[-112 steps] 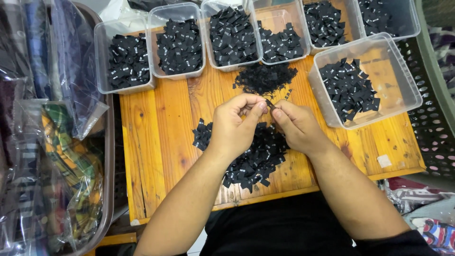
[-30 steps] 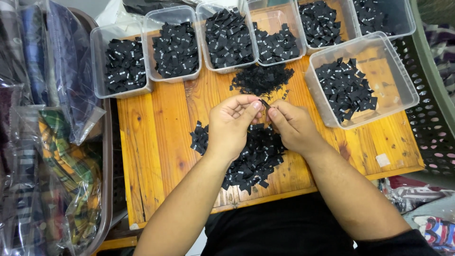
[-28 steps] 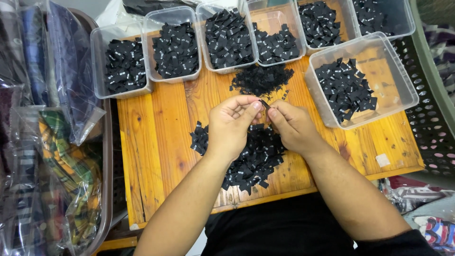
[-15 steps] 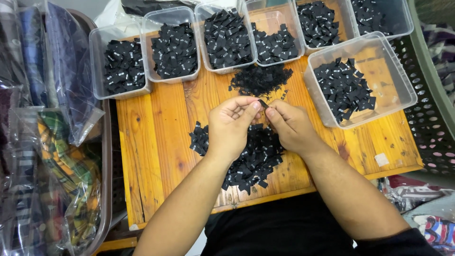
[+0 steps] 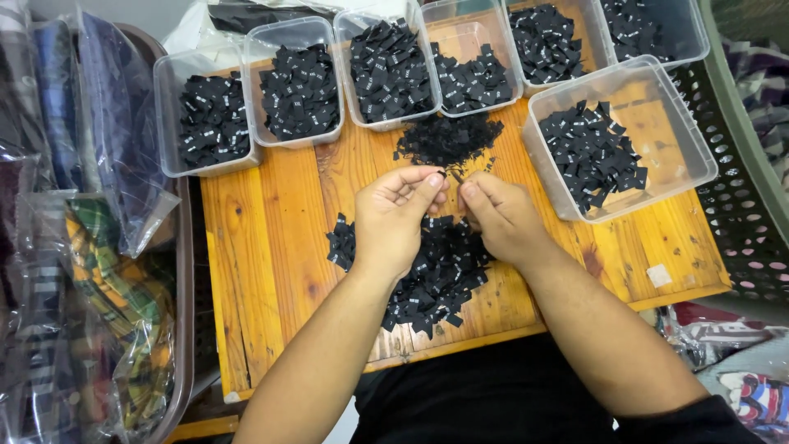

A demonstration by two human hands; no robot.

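While both hands worked close together over the wooden table [image 5: 271,247], lots of little black things lay all around them. Plastic bags of folded cloth [image 5: 90,247] were stacked to the left, and a green basket with holes [image 5: 756,189] stood to the right. Along the far edge of the table sat a row of clear plastic tubs [image 5: 296,82], each holding small black cloth labels, and one bigger tub [image 5: 616,136] sat near the right hand. A loose pile of black labels [image 5: 436,275] lay on the wood right under the wrists, and a smaller heap [image 5: 448,140] lay just past the fingertips.

The left hand [image 5: 394,218] had its thumb and first finger pressed together on one tiny black label [image 5: 444,173]. The right hand [image 5: 501,218] had its fingers curled in, with the thumb tip just beside that same label; I could not tell if it pinched it too.

Such a label looked very light, thin and floppy, not breakable, but easy to drop or blow away. It seemed best held by its edge with two fingertips, gently.
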